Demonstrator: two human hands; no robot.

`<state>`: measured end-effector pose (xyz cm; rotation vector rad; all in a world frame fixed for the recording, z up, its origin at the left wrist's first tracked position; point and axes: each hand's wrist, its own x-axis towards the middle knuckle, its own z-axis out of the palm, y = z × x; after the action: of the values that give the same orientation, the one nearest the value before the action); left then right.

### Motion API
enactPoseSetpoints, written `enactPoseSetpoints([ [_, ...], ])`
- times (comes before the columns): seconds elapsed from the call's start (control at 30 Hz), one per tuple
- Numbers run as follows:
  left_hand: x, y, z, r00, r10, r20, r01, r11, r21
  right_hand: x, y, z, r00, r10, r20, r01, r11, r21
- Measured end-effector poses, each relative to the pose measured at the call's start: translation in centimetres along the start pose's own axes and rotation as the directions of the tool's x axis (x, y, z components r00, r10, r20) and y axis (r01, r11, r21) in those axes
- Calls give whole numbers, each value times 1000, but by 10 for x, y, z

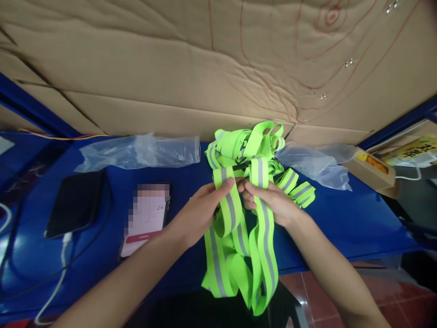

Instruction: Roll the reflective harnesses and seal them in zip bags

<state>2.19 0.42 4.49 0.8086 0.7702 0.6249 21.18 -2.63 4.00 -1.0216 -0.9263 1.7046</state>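
Both bare forearms (136, 269) slant inward, left hand (201, 205) and right hand (273, 200) nearly meeting, each pinching, thumbs (223, 189) uppermost!

Neon-green straps (268, 237) with grey centre stripes hang in loops before a tangled pile (232, 144).

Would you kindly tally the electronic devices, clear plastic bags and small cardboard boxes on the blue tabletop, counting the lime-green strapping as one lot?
Electronic devices: 2 (phone with lit screen, black device)
Clear plastic bags: 2 (left bag, right bag)
Small cardboard box: 1
Lime-green reflective strapping: 1 lot, held in the left hand and right hand
Total: 6
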Motion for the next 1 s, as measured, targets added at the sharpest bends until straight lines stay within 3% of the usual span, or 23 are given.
enactPoseSetpoints([
  [0.1, -2, -9, 4, 994, 60, 88, -74, 983, 165, -4, 4, 3, 993, 28, 118, -2, 977, -214],
  [0.2, -3, -11, 3, 986, -25, 163, -23, 958, 286, -7, 6, 1, 962, 117, 247, -11, 920, -391],
  [0.3, -1, -9, -2, 977, -143, 161, 104, 969, 226, -7, 7, -4, 928, 111, 355, 71, 884, -462],
  [0.4, 1, -7, -6, 962, -181, 206, 147, 974, 171, -6, 7, -6, 902, 86, 423, 152, 853, -498],
  [0.5, 1, -10, -7, 967, -136, 217, 113, 987, 117, -5, 7, -6, 909, 56, 412, 205, 802, -561],
  [0.7, -1, -14, -3, 984, 154, 92, -157, 987, 33, -10, -7, -10, 932, -19, 362, 276, 685, -674],
  [0.77, 0, -13, -2, 972, 235, 23, -236, 971, 48, -15, -12, -12, 956, -44, 290, 250, 638, -728],
  [0.83, 1, -11, 0, 953, 302, -23, -299, 950, 89, -19, -14, -12, 974, -156, 163, 224, 582, -782],
  [0.93, 2, -8, 1, 937, 348, -25, -339, 926, 168, -21, -11, -8, 906, -422, 45, 273, 499, -823],
  [1.0, 1, -9, 2, 944, 329, -5, -322, 927, 190, -21, -8, -4, 843, -524, 121, 375, 412, -830],
])
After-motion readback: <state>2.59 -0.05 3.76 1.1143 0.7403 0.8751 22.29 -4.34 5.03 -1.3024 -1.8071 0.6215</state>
